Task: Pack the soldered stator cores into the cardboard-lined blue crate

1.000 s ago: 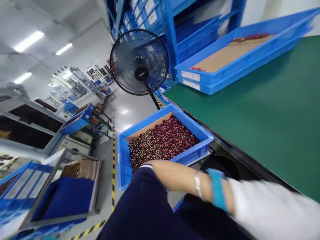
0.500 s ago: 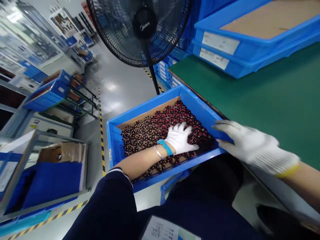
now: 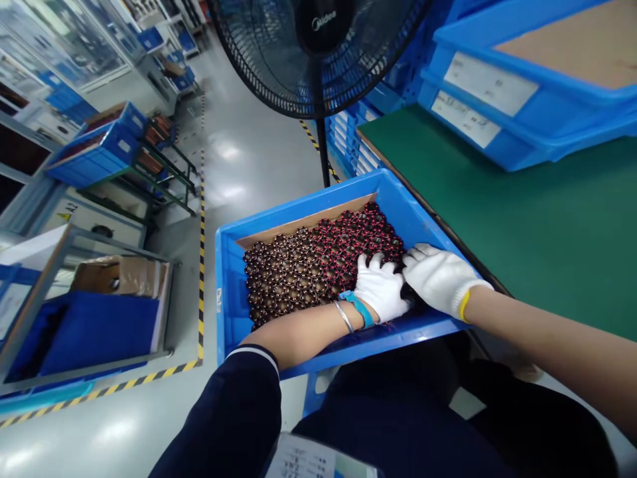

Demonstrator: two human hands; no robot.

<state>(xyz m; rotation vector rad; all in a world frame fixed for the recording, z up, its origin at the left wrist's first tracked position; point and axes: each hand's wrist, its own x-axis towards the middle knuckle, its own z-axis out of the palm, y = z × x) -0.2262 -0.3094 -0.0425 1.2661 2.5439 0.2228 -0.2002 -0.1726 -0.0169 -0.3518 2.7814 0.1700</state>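
A blue plastic bin [image 3: 298, 211] holds rows of small ring-shaped wound coils. Copper-brown coils [image 3: 281, 279] fill its left part and red coils [image 3: 343, 242] its right part. My left hand [image 3: 381, 290], in a white glove, lies with fingers spread on the red coils near the bin's front right. Beside it, my right hand [image 3: 435, 275], also gloved, reaches over the right wall with its fingers stretched toward the coils at that end. The two hands almost touch. Coils beneath the palms and the right thumb's tip are hidden.
A green-topped table [image 3: 562, 219] adjoins the bin on the right, bearing stacked blue bins [image 3: 522, 126]. A black standing fan [image 3: 321, 60] is behind the bin. On the left are a metal-framed cart [image 3: 99, 332] and floor marked with yellow-black tape [image 3: 202, 285].
My right hand has moved left from outside the bin's right wall into the bin. My left hand has shifted right across the red coils. The camera view has shifted slightly.
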